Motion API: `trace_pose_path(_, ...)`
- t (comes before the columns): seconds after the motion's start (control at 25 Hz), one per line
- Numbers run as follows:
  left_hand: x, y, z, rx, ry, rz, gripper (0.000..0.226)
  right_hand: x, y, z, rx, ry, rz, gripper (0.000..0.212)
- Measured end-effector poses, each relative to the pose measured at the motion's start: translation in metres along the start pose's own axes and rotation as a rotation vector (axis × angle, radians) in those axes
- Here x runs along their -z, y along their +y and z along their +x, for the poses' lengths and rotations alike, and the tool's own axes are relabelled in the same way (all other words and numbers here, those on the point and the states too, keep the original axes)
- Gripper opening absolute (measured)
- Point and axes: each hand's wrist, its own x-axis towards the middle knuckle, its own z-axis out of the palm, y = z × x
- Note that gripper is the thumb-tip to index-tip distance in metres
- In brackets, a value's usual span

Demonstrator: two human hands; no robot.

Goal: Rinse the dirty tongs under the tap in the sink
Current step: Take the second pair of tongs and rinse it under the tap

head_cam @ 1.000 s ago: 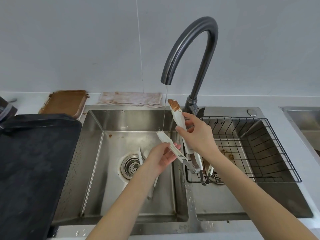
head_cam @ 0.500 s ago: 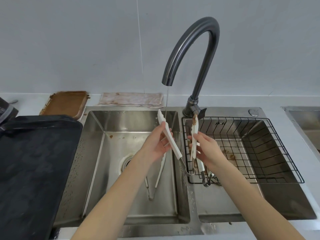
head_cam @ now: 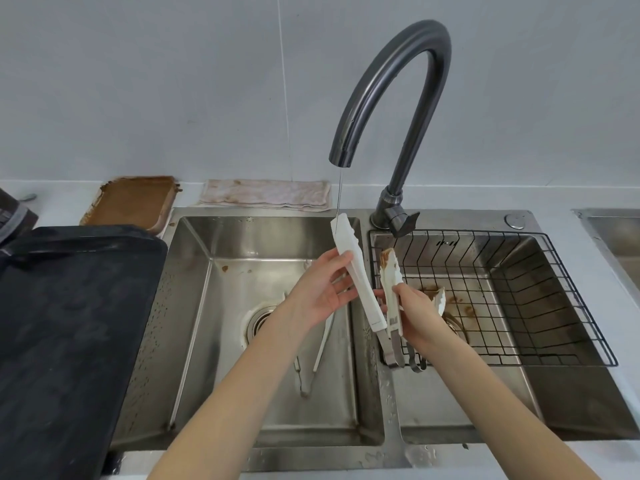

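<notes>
We hold the tongs [head_cam: 360, 282] spread apart above the divider of the double sink [head_cam: 194, 306], hinge end down and both white tips up. Our left hand [head_cam: 320, 294] holds the left arm of the tongs, thumb and fingers round it, and its tip sits just under the tap [head_cam: 391, 95], where a thin stream of water [head_cam: 338, 192] lands on it. Our right hand [head_cam: 417, 318] grips the right arm, whose tip is smeared brown and stands right of the stream. A second pair of tongs [head_cam: 317, 348] lies in the basin left of the divider, near the drain [head_cam: 259, 322]. Right of the divider sits a black wire rack [head_cam: 540, 292]. Behind the sink lie a stained cloth [head_cam: 266, 195] and a brown-coated tray [head_cam: 133, 200]; left of it, a black board [head_cam: 65, 323].
</notes>
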Motion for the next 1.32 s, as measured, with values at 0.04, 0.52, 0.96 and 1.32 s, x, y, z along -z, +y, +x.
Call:
trace_pose_path(0.04,0.002,-0.002,-0.002,-0.001,-0.001,-0.013,0.011,0.000,0.001,0.000,0.005,0.013,-0.034,0.039)
trace_pose_path(0.52,0.057,-0.001,-0.009,-0.107,0.297,-0.079,0.017,-0.043,-0.005,-0.005,0.238,-0.098,-0.258,0.047)
trace_pose_path(0.96,0.066,0.048,-0.023,-0.320,0.392,0.413,0.033,-0.088,-0.002,0.010,-0.076,-0.338,0.034,0.037)
trace_pose_path(1.32,0.035,0.066,-0.022,-0.473,0.486,0.832,0.039,-0.093,0.003,0.004,-0.218,-0.407,0.284,0.023)
